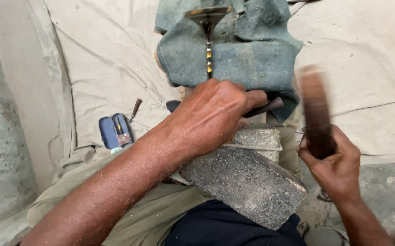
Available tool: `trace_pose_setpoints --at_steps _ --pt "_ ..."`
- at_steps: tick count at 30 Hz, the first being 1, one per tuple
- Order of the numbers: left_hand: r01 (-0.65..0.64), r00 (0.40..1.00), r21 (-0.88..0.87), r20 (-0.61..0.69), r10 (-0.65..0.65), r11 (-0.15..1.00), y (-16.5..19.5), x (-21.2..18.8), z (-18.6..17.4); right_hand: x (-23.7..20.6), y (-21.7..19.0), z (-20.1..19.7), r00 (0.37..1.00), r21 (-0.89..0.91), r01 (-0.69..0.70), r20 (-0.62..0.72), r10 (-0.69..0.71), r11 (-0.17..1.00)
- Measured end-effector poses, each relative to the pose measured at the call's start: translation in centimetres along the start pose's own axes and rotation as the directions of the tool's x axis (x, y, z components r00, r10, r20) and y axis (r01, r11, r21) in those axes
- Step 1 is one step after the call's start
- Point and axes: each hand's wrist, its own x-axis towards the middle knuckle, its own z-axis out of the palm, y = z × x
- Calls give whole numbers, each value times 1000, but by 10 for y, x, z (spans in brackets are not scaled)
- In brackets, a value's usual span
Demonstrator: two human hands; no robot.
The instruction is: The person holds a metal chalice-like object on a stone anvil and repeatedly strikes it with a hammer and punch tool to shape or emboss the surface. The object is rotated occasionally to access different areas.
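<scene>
My left hand point(213, 116) is closed around a dark metal chisel point(265, 107) whose end sticks out to the right of my fingers. The hand rests over a grey stone block point(259, 136) that sits against a bigger rough dark stone slab point(247, 184) lying on my lap. To the right, my right hand point(334, 166) grips a dark wooden mallet point(315, 111), raised upright and blurred by motion. The chisel's tip is hidden under my fingers.
A folded green cloth point(252, 50) lies ahead, with a thin brass-and-metal tool point(208, 34) on it. A blue case point(114, 131) and a small pointed tool point(135, 109) sit on the beige canvas sheet point(102, 59). Bare concrete point(2, 136) runs along the left.
</scene>
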Motion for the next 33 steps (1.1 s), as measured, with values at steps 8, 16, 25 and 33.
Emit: trace_pose_setpoints --at_steps 8,16,25,33 --pt "-118 990 -2 71 118 993 2 4 -3 -20 28 12 976 -72 199 -72 -204 977" --pt "-110 989 -167 84 126 980 -10 15 -12 -30 46 16 964 316 142 -261 -58 938" --pt "-95 972 92 224 73 991 1 43 -19 -10 72 12 999 140 -31 24 28 990" --pt "-104 951 -77 285 122 992 -2 40 -21 -15 50 15 984 -54 121 -125 -127 991"
